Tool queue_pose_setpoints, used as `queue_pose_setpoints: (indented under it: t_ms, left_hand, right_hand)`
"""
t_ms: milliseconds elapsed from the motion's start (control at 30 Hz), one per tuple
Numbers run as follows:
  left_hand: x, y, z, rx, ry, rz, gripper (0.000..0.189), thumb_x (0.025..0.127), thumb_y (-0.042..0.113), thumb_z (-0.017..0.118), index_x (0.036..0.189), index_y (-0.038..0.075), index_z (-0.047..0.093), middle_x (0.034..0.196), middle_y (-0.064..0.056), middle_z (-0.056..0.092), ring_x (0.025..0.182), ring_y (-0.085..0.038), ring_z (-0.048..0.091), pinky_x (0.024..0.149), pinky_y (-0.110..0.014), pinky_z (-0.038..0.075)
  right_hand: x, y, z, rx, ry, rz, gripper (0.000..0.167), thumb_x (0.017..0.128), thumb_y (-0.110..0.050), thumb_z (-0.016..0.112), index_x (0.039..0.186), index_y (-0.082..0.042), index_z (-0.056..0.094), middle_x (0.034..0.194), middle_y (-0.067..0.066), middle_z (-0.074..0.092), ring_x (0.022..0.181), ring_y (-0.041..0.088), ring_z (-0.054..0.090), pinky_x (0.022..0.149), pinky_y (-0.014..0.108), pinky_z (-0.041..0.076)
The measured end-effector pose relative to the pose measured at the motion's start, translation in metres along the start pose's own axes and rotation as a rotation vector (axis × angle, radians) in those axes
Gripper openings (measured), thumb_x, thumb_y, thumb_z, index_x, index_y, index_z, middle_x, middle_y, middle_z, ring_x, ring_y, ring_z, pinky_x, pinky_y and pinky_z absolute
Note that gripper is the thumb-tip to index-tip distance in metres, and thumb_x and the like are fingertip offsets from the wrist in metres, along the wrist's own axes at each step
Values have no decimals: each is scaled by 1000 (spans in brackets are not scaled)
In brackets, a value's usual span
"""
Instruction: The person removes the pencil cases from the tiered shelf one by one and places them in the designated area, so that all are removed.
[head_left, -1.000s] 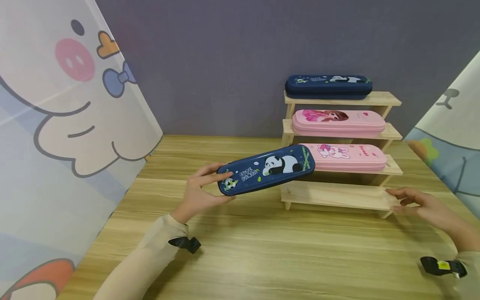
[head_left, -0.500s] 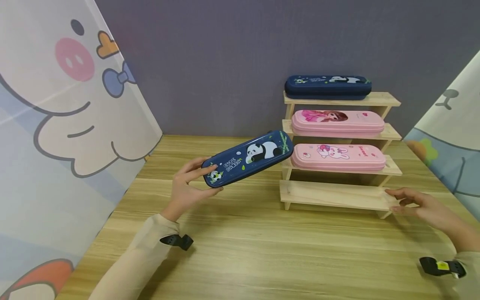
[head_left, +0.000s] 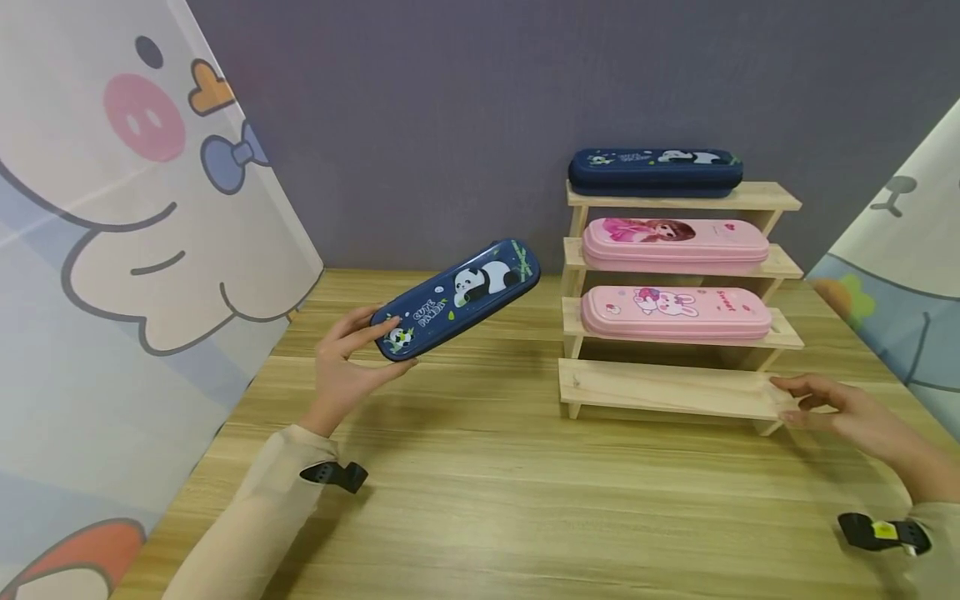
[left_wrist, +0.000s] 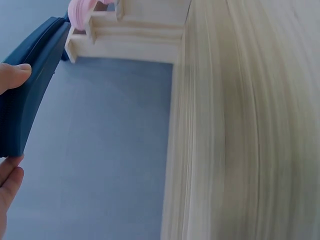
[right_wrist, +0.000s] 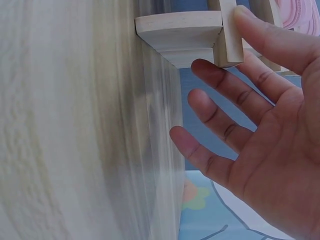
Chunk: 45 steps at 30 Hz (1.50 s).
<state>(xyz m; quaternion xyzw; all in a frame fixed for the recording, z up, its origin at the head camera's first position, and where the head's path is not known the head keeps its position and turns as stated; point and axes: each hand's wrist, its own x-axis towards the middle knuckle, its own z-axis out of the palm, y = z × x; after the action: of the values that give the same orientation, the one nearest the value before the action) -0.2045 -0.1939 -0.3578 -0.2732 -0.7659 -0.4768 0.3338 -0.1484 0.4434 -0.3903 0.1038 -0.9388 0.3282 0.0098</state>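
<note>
My left hand [head_left: 347, 358] grips a dark blue pencil case [head_left: 457, 296] by its left end, with the thumb below and the fingers over the top. The case has a panda print and is held tilted above the table, its right end higher. In the left wrist view, the blue case [left_wrist: 30, 85] shows edge-on between thumb and fingers. My right hand [head_left: 847, 412] pinches the right end of the lowest step of a wooden stepped rack [head_left: 667, 392]. The right wrist view shows thumb and forefinger at the board's end [right_wrist: 231, 37], the other fingers loosely spread.
A second blue panda pencil case [head_left: 656, 173] lies on the rack's top step. Below it lie a pink case with a doll print [head_left: 675, 244] and a pink rabbit case [head_left: 675, 313]. A grey wall stands behind the wooden table [head_left: 525, 517]; cartoon panels [head_left: 157, 250] flank it.
My left hand has carried the blue pencil case left and slightly up, away from the rack, tilting it more. The pink rabbit case is now fully uncovered. My right hand stays put.
</note>
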Motion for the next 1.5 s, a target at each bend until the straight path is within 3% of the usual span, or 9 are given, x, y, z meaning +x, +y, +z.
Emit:
queue_pose_setpoints:
  t_ms: [400, 600, 767, 1167, 1500]
  left_hand:
    - [-4, -16, -24, 109, 84, -68, 58, 58, -10, 92, 112, -2, 74, 128, -20, 61, 116, -10, 54, 93, -16, 45]
    - [-4, -25, -35, 142, 109, -81, 57, 58, -11, 91, 112, -2, 74, 129, -22, 60, 118, -16, 52, 95, -17, 43]
    - [-4, -33, -45, 168, 134, -129, 56, 59, -11, 90, 112, -3, 73, 129, -20, 60, 122, -17, 49, 98, -17, 41]
    - [-7, -48, -60, 189, 230, -193, 56, 56, -14, 90, 109, -6, 73, 128, -23, 60, 117, -7, 50, 94, -16, 41]
    - [-11, -61, -70, 230, 263, -274, 58, 61, -9, 90, 115, -2, 72, 131, -19, 59, 118, -6, 47, 94, -19, 38]
  right_hand:
    - [0, -1, 0, -1, -12, 28, 37, 91, -12, 70, 127, -20, 65, 116, -45, 36, 91, -12, 47, 66, 21, 46]
    - [0, -1, 0, 0, -7, 33, 38, 91, -13, 71, 127, -23, 65, 115, -45, 36, 90, -12, 47, 65, 22, 47]
    - [0, -1, 0, 7, -3, 36, 37, 91, -13, 71, 125, -25, 65, 115, -45, 37, 90, -12, 47, 65, 22, 47]
    - [-1, -1, 1, 7, 3, 23, 34, 91, -13, 70, 124, -19, 66, 116, -45, 37, 90, -10, 49, 66, 21, 47]
    - [0, 0, 0, 9, 8, 23, 36, 90, -13, 72, 124, -23, 66, 115, -45, 38, 89, -10, 49, 66, 20, 46]
